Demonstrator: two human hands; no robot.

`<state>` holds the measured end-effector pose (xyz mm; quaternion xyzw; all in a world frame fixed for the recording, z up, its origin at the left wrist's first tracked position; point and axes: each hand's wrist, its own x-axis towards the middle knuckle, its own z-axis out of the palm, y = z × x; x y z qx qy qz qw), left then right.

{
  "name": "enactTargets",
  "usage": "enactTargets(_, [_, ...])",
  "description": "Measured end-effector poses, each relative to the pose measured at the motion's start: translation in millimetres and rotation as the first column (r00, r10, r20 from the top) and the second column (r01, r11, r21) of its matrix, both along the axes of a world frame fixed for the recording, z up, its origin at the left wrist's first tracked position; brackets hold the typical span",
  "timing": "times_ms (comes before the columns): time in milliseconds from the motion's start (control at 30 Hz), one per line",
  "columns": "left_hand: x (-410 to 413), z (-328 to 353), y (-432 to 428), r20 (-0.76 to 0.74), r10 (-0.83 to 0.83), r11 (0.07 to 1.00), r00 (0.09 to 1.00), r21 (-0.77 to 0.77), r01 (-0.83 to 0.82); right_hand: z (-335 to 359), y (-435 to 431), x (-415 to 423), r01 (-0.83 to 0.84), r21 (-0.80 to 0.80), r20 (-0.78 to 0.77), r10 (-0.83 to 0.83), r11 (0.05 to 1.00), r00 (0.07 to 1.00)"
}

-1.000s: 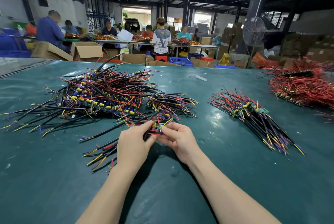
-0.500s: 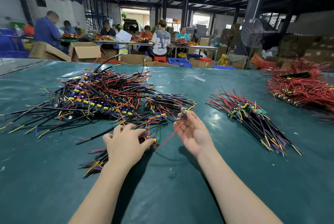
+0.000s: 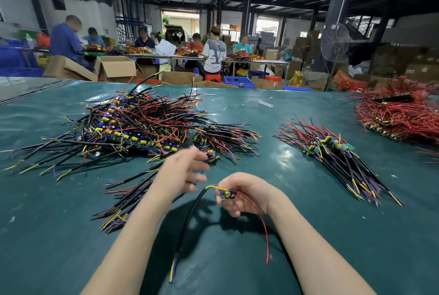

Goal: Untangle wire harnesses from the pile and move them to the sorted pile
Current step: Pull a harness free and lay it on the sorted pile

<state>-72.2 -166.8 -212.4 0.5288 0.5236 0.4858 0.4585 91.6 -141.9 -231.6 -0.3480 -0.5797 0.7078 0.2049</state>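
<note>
One harness (image 3: 227,194), just pulled off the pile (image 3: 133,126), hangs pinched in your right hand (image 3: 248,191); left hand (image 3: 180,173) open.

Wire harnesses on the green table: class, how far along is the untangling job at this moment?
Done: a modest sorted pile lies fanned out on the right. In hand: the right hand grips one harness by its small board, its wires hanging free; the left hand, blurred, is open nearby. Left: the tangled pile is far larger, so most of the work is ahead.
</note>
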Motion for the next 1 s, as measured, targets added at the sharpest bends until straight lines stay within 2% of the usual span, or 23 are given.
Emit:
enactTargets(33, [-2.0,-0.9,-1.7,-0.155,-0.170,0.978,0.973,-0.151,0.146,-0.7,0.1,-2.0,0.001,0.019,0.030,-0.002,1.000,1.000])
enactTargets(67, [-2.5,-3.7,-3.4,-0.319,-0.320,0.936,0.892,-0.255,0.244,-0.8,0.3,-3.3,0.021,0.033,0.048,-0.023,0.999,0.999])
enactTargets(100, [-1.8,-6.6,-6.8,-0.438,-0.412,0.905,0.799,-0.300,0.302,-0.1,0.8,-3.6,0.049,0.037,0.059,-0.052,0.998,0.997])
enactTargets(133, [-1.3,-8.9,-8.3,-0.485,-0.433,0.899,0.759,-0.287,0.330,1.2,1.6,-3.1,0.074,0.028,0.063,-0.076,0.997,0.995])
enactTargets(200, [-3.3,-10.6,-7.1,-0.385,-0.400,0.916,0.832,-0.198,0.349,2.4,3.9,-0.5,0.105,-0.017,0.059,-0.103,0.994,0.993])
enactTargets(300, [-7.4,-2.1,-6.2,-0.087,-0.348,0.935,0.934,-0.103,0.339,1.5,8.3,4.9,0.192,-0.099,0.021,-0.191,0.976,0.981])
enactTargets(367, [-10.7,4.6,-6.1,0.099,-0.289,0.954,0.952,-0.050,0.295,-1.1,10.4,5.2,0.274,-0.063,-0.023,-0.276,0.960,0.961])
enactTargets(400, [-11.6,6.9,-5.1,0.147,-0.255,0.964,0.956,-0.032,0.263,-3.5,10.8,4.1,0.310,-0.010,-0.041,-0.310,0.951,0.950])
enactTargets(533, [-1.3,-2.1,0.2,0.041,-0.050,0.999,0.998,-0.017,0.051,-9.9,12.4,-3.9,0.396,0.163,-0.114,-0.381,0.904,0.917])
enactTargets(633, [13.0,-16.7,4.8,0.071,0.051,0.993,0.996,-0.107,-0.043,-9.7,11.3,-10.8,0.449,0.142,-0.231,-0.412,0.882,0.882])
enactTargets(700, [19.9,-25.4,5.7,0.048,0.021,0.992,0.999,-0.126,-0.015,-10.4,11.2,-14.6,0.491,0.113,-0.297,-0.443,0.864,0.846])
enactTargets(833, [26.2,-30.9,2.5,0.019,-0.116,0.981,0.993,-0.153,0.117,-13.6,12.2,-16.2,0.613,0.136,-0.299,-0.558,0.778,0.774])
enactTargets(900, [28.0,-29.2,0.8,0.013,-0.175,0.968,0.984,-0.182,0.175,-13.7,13.3,-14.7,0.612,0.129,-0.300,-0.558,0.780,0.774])
enactTargets(1000, [27.0,-26.8,1.0,0.077,-0.132,0.964,0.988,-0.221,0.146,-13.6,13.5,-14.6,0.589,0.152,-0.270,-0.540,0.793,0.797])
